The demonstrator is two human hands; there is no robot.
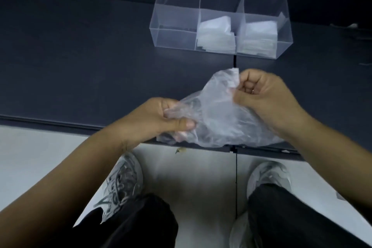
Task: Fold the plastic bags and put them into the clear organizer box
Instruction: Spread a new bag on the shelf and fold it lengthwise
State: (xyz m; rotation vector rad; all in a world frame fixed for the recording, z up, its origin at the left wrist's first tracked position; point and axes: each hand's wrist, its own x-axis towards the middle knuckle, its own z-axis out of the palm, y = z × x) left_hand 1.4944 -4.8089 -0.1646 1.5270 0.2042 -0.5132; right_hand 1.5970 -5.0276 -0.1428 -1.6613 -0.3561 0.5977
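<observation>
Now we hold a crumpled clear bag [219,119] over the near edge of the dark table [80,56]. Our left hand [161,119] grips the bag's left end in curled fingers, and our right hand [265,98] pinches its upper corner. Farther back, well apart from the bag, stands the clear box [177,20], with folded bags [216,34] stacked in its middle and right compartments. Below the table edge, our grey shoes [122,183] rest on a pale floor [40,147].

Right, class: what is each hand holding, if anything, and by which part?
Both hands hold one crumpled clear plastic bag: the left hand grips its left end, the right hand pinches its upper edge.
</observation>
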